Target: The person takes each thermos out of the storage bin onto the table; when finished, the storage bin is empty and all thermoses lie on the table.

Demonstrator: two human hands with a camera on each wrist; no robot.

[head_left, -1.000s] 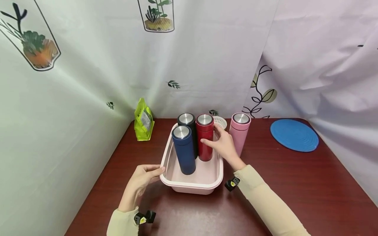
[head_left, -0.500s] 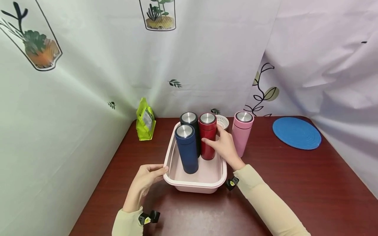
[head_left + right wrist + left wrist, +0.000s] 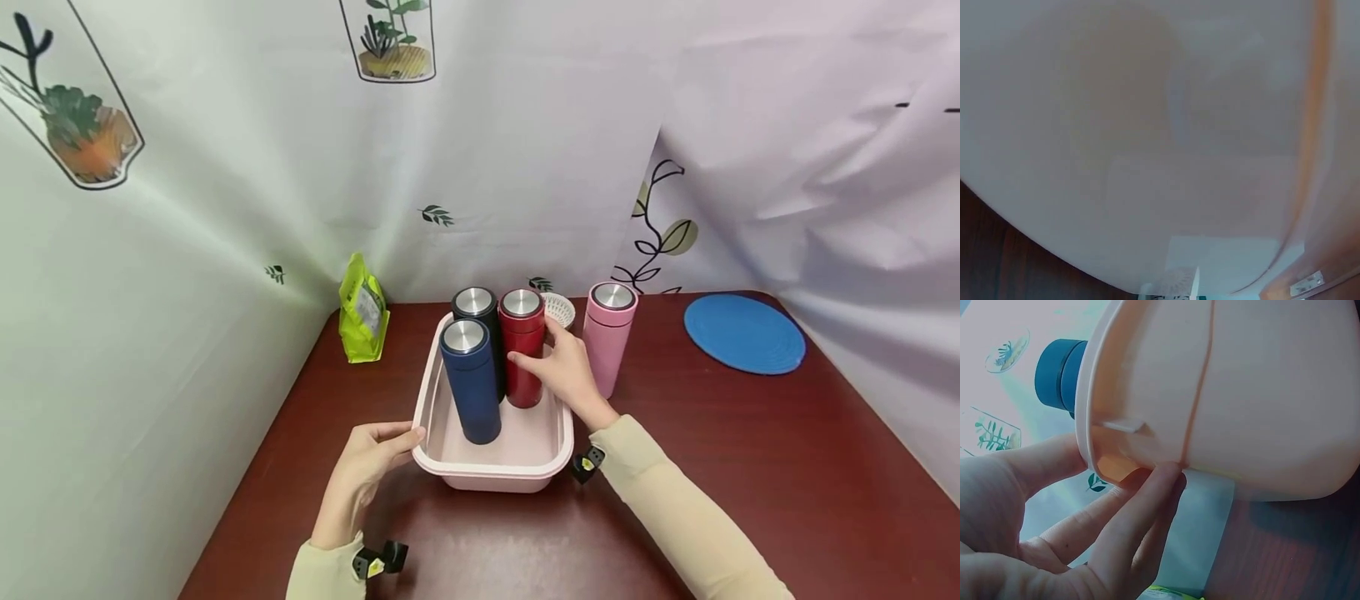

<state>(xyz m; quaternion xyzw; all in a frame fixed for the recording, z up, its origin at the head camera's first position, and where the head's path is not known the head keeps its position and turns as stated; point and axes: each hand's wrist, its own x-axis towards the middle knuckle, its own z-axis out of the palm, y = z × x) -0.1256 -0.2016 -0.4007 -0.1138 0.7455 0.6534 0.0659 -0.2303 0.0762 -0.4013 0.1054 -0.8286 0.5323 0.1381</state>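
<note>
In the head view, my left hand pinches the near-left rim of a pale pink plastic basin, thumb at the rim. The left wrist view shows its other fingertips against the outer wall of the basin. Inside the basin stand a blue thermos, a black thermos behind it and a red thermos. All three have silver-topped lids. My right hand holds the red thermos from its right side, fingers partly hidden behind it. The basin's pale wall fills most of the right wrist view.
Just right of the basin a pink thermos stands upright on the dark red table. A white woven basket shows behind the right hand. A blue round mat lies back right; a green pouch stands back left, near the curtain.
</note>
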